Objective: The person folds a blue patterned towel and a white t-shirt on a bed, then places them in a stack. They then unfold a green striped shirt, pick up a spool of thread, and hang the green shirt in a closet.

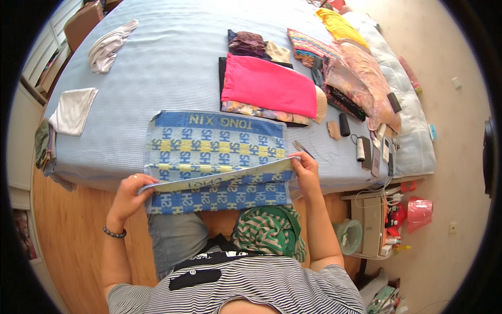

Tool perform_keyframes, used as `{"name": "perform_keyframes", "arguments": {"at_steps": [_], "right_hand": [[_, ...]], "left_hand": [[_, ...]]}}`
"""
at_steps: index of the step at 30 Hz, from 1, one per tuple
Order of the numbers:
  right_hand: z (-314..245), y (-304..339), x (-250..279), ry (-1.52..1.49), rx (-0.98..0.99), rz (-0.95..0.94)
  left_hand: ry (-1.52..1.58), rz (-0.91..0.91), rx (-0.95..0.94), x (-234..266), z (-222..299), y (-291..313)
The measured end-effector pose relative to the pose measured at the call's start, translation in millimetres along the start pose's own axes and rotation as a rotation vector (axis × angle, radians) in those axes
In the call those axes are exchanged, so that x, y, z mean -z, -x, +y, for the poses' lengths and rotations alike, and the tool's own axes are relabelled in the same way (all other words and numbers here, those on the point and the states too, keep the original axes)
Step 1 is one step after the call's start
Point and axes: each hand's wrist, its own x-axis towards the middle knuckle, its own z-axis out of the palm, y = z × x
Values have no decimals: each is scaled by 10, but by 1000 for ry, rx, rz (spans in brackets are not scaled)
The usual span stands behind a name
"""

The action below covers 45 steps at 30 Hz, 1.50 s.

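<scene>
A blue towel (217,141) with yellow bands and woven letters lies partly on the bed's near edge. Its near part hangs toward my lap, with a fold line running between my hands. My left hand (130,194) pinches the towel at the left end of this fold. At the right end, my right hand (306,171) grips it between thumb and fingers. A pair of scissors (303,149) lies on the bed just beyond my right hand. On my lap rests a green, striped bundle of cloth (269,230).
Folded clothes, a bright pink piece (266,83) on top, are stacked beyond the towel. White cloths (74,111) lie at the left. Phones, a dark cylinder (343,124) and cables crowd the bed's right side. A drawer cabinet (366,222) and a bin (348,236) stand below.
</scene>
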Motion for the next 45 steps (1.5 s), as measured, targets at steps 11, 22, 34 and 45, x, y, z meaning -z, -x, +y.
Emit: {"name": "perform_keyframes", "arguments": {"at_steps": [11,22,34,45], "right_hand": [[699,-1224,164,163,103,204],[447,-1012,-233,1036,494,324],[272,-975,-54,678,332,270],[-243,-1590,-79,575,435,394]], "left_hand": [[241,217,163,-98,-746,-1652],[-427,463,-46,-200,-686,-1616],[-261,341,-46,-68,-639,-1565],[222,475,68,364,-630,-2243]]}}
